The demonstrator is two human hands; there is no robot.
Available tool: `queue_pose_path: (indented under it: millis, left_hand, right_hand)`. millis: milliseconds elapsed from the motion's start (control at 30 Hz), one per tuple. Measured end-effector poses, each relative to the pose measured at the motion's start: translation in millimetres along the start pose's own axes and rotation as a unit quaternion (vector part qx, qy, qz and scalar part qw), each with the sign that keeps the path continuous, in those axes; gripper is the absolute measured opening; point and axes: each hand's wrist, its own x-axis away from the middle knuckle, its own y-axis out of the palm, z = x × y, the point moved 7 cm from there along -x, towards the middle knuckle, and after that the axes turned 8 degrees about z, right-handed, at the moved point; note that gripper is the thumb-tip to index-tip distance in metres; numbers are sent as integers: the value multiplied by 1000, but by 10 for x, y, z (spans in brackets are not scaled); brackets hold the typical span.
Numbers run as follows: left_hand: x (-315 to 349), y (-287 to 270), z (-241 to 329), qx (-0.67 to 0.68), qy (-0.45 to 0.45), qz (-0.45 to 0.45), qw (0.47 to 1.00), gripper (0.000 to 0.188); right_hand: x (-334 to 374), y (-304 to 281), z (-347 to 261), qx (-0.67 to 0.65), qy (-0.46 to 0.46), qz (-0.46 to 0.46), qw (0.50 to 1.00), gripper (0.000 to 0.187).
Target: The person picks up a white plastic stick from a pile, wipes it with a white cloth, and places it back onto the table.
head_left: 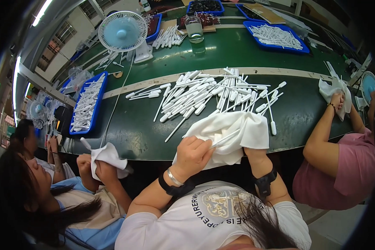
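Note:
My left hand [192, 155] is closed, its thumb and fingers pinching a slim white plastic stick [228, 136] whose thin shaft points right across a white cloth [254, 125]. The cloth is bunched between my hands and hangs over the table's near edge. My right hand is hidden under the cloth, with only the wrist [256, 160] showing, so its fingers cannot be seen. Just beyond the cloth lies a loose pile of white plastic sticks [196, 93], each with a thin shaft and a thicker end.
A blue tray of sticks [105, 75] stands at left, another blue tray [308, 50] at back right. A fan [123, 33] and a clear bottle [194, 28] stand farther back. Co-workers on both sides hold white cloths [108, 156]. A cable [116, 106] crosses the table.

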Motion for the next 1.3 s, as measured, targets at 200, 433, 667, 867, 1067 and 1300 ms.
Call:
queue_pose_path:
  millis: [200,433,667,867,1067,1300]
  left_hand:
    - [171,164,-197,153,-198,-138,958,14]
    - [345,336,-351,396,-373,-286,789,22]
    - [462,368,-341,611,-513,-212,565,21]
    - [413,495,-226,598,-513,-193,585,24]
    - [412,580,-122,589,-500,-218,596,27]
    - [455,543,-57,642,-490,-269,526,28]
  right_hand:
    - [56,81,-83,36,-26,-66,997,41]
    - [-15,96,-229,130,-64,-23,989,35]
    - [-60,139,-98,-269,129,-7,954,34]
    - [283,794,-184,-327,287,-230,870,35]
    - [317,733,-199,-74,122,-195,970,34]
    - [78,373,-293,-161,21,-10,987,36]
